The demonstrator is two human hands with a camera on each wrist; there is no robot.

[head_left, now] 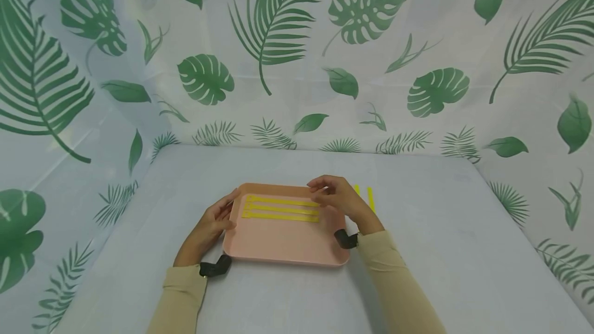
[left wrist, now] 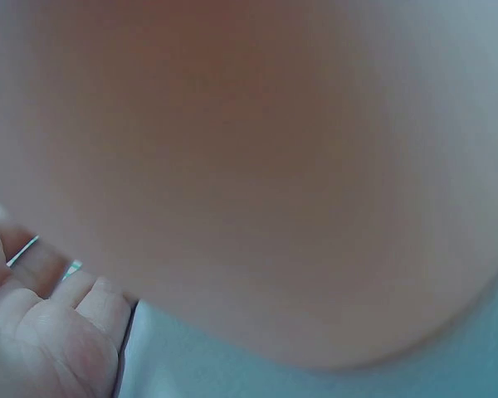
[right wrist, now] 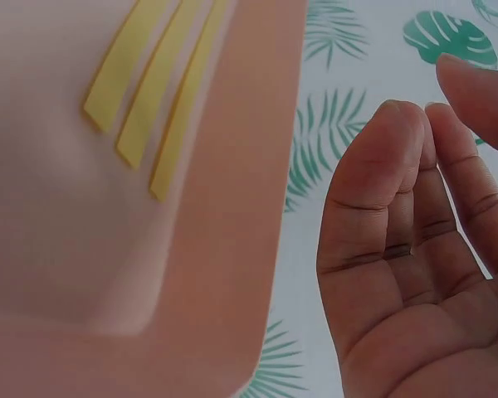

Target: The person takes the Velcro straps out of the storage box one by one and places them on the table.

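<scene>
We see 3 yellow strips side by side in far half of pink tray, on pale tabletop. L hand grips tray's L edge. R hand over tray's far R corner, fingers loosely bent, thumb apart. 2 more strips beyond, w/ leaf-print backdrop behind.

Left wrist view – tray blurred, left hand cut off
</scene>
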